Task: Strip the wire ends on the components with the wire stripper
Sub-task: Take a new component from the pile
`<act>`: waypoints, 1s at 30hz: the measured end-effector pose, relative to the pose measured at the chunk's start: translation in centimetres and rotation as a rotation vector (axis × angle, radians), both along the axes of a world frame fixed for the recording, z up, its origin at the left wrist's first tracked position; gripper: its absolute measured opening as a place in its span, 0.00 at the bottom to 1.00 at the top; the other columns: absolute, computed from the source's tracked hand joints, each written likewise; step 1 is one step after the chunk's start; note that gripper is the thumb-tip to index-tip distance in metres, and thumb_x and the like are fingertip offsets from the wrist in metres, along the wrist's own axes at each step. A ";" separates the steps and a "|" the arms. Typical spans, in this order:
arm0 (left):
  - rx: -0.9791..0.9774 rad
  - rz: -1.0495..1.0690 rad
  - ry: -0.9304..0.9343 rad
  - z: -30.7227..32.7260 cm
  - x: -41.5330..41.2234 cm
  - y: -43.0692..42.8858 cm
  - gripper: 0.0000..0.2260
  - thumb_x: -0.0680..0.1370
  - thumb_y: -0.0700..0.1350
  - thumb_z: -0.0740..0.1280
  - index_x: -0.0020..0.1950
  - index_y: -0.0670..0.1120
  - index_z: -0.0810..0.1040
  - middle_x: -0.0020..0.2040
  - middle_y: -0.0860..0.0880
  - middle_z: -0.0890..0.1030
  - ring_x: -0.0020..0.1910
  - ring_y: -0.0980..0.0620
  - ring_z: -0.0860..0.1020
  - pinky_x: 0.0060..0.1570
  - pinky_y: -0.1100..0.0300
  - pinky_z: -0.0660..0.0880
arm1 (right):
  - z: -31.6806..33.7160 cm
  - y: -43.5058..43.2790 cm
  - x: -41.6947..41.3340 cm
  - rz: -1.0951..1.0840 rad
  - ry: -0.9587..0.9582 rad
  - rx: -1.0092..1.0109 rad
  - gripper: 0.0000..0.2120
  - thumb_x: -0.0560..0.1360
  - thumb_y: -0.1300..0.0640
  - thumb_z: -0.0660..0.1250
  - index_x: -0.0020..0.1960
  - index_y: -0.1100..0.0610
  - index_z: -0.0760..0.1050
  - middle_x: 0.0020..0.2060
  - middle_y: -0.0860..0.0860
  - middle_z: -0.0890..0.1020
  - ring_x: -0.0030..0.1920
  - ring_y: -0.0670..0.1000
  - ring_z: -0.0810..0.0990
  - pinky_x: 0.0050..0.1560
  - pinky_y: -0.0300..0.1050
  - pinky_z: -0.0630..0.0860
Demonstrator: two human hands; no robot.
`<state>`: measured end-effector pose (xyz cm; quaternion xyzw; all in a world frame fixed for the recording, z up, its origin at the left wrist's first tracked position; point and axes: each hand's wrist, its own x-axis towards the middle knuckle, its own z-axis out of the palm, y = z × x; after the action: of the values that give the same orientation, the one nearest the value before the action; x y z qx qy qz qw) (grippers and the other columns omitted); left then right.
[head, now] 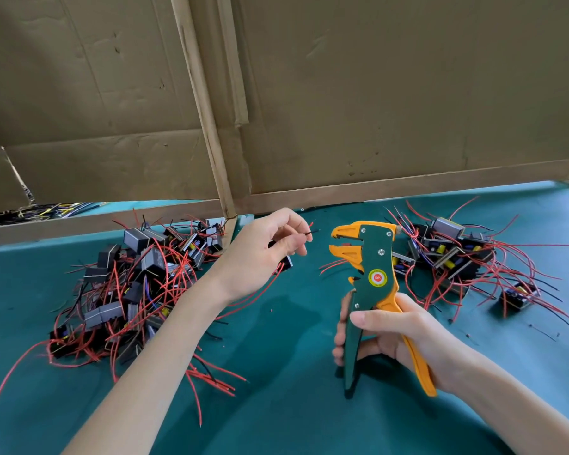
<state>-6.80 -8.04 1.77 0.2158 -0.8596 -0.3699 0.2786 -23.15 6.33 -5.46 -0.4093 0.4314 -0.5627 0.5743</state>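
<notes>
Head view: a thin black wire is pinched near its tip between the thumb and forefinger of the left hand, which is held up above the green worktop. A small black component is seen just below that hand, partly hidden by it; whether the wire runs to it cannot be told.

To the right, the wire stripper is gripped upright in the right hand. Its green handle is wrapped by the fingers, with the thumb laid across it, and its orange handle is pressed against the palm. The two handles are spread apart. The orange jaws are parted and pointed left at the wire tip, just beside it and not touching.

A left pile of components with red and black leads lies on the worktop, and a right pile lies beyond the stripper. Cardboard sheets and a wooden strip are stood along the far edge.
</notes>
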 end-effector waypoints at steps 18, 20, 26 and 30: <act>-0.043 -0.055 -0.026 1.0 -0.1 1.2 0.03 0.77 0.39 0.68 0.46 0.46 0.81 0.38 0.53 0.81 0.38 0.63 0.77 0.43 0.72 0.72 | 0.6 0.7 0.8 0.009 -0.028 -0.006 0.10 0.65 0.64 0.72 0.45 0.66 0.77 0.38 0.69 0.79 0.38 0.67 0.81 0.42 0.59 0.80; -0.042 -0.060 -0.027 1.0 -0.1 1.2 0.03 0.77 0.39 0.68 0.46 0.45 0.81 0.38 0.54 0.81 0.38 0.63 0.77 0.43 0.73 0.71 | 0.6 0.7 0.8 0.014 -0.027 -0.003 0.13 0.63 0.61 0.74 0.45 0.65 0.77 0.38 0.69 0.79 0.38 0.67 0.81 0.42 0.58 0.80; -0.051 -0.058 -0.059 1.0 0.0 1.3 0.04 0.77 0.40 0.68 0.45 0.48 0.81 0.37 0.56 0.80 0.37 0.63 0.76 0.42 0.71 0.72 | 0.6 0.7 0.8 0.025 -0.019 -0.008 0.11 0.63 0.59 0.75 0.43 0.63 0.80 0.37 0.68 0.80 0.38 0.67 0.82 0.42 0.58 0.80; -0.041 -0.070 -0.061 1.3 0.2 1.3 0.08 0.77 0.40 0.69 0.42 0.53 0.80 0.35 0.59 0.80 0.36 0.62 0.75 0.41 0.70 0.72 | 0.5 0.7 0.7 0.025 -0.004 -0.016 0.10 0.64 0.58 0.75 0.43 0.61 0.80 0.37 0.67 0.80 0.38 0.67 0.82 0.42 0.58 0.80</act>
<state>-6.57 -6.77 3.05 0.1911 -0.8821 -0.3550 0.2436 -22.43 6.98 -4.98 -0.4181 0.4207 -0.5596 0.5789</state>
